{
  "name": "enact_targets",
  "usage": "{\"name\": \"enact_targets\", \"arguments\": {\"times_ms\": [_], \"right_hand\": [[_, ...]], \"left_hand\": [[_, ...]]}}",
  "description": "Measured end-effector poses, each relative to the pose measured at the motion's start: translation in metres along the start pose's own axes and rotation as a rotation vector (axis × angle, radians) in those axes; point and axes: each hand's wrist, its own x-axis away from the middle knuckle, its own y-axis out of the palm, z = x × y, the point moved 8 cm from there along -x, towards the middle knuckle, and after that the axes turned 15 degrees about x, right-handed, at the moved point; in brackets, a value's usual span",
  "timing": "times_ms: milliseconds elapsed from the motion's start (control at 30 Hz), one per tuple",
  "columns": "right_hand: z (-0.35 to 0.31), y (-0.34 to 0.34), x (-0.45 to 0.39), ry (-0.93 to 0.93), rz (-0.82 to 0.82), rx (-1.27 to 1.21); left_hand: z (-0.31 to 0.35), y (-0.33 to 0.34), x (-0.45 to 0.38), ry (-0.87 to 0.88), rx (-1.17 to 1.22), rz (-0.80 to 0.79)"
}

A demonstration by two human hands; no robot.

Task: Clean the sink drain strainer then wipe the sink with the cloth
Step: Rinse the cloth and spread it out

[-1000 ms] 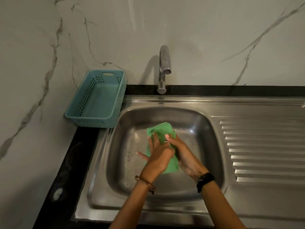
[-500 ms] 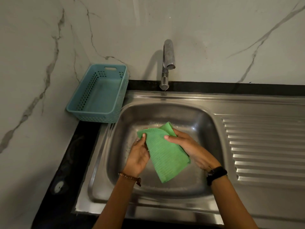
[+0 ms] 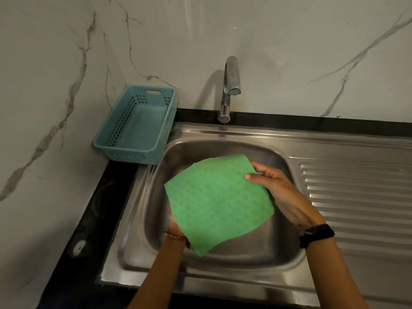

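I see the cloth [image 3: 217, 202], green and spread flat to full size, held in the air over the sink [image 3: 263, 248] basin. It hides most of the basin floor, so I cannot see the drain strainer.

Right hand [image 3: 282, 192]: at the cloth's right edge, above the right half of the sink. The thumb lies on the top face of the cloth near its far right corner; the fingers [image 3: 259, 167] curl behind the edge, so the hand pinches the cloth. A black band sits on the wrist.

Left hand [image 3: 175, 226]: at the cloth's near left edge, over the left half of the sink. It is almost wholly hidden under the cloth; only its wrist side and a bead bracelet show. I cannot tell how its fingers lie or whether they grip.

Tap [image 3: 229, 85]: on the back rim of the sink, at the middle, spout toward me. I see no water running.

Basket [image 3: 136, 128]: blue, pierced plastic, on the dark table [image 3: 98, 204] at the sink's far left corner, just beside the rim.

Drainboard [image 3: 359, 197]: ribbed steel, right of the sink.

Wall: pale marble with grey veins, behind and left of the sink.
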Motion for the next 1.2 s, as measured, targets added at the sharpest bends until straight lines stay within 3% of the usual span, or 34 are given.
{"name": "enact_targets", "arguments": {"times_ms": [100,167,200,267,333,433,500,533,633,700,767,867,1033,1200], "right_hand": [[0.008,-0.009,-0.002,0.047,0.055,0.02],[0.014,-0.012,-0.003,0.069,0.083,0.112],[0.014,-0.013,-0.005,0.063,0.104,0.198],[0.004,-0.01,-0.007,-0.021,0.175,0.523],[-0.009,0.012,-0.007,-0.149,0.202,0.897],[-0.002,0.082,-0.004,-0.298,-0.051,1.111],[0.014,0.109,0.0,-0.269,-0.17,1.049],[0.016,0.106,0.0,-0.249,-0.114,0.99],[0.015,0.056,-0.001,-0.184,0.263,0.721],[0.023,0.027,-0.001,-0.093,0.378,0.594],[0.041,0.021,-0.005,0.062,0.261,0.406],[0.059,0.038,-0.006,0.204,0.038,0.179],[0.038,0.045,-0.005,0.087,-0.016,0.107],[-0.022,0.071,-0.03,-0.052,-0.094,0.123]], "left_hand": [[0.016,0.025,0.008,0.073,0.086,-0.111],[0.01,0.021,0.005,-0.027,0.308,-0.055],[0.006,0.027,0.011,-0.141,0.416,-0.099],[-0.009,0.037,0.008,-0.303,0.554,-0.249],[-0.007,0.045,0.012,-0.33,0.603,-0.368],[-0.002,0.059,0.014,-0.247,0.619,-0.428],[0.002,0.057,0.013,-0.145,0.556,-0.397],[0.003,0.059,0.016,-0.15,0.561,-0.419],[0.015,0.071,0.026,-0.279,0.702,-0.598],[0.029,0.073,0.027,-0.268,0.731,-0.656],[0.039,0.078,0.03,-0.275,0.716,-0.735],[0.059,0.08,0.026,-0.226,0.596,-0.719],[0.102,0.057,0.004,-0.063,0.219,-0.387],[0.188,0.049,-0.005,0.241,-0.122,-0.381]]}}
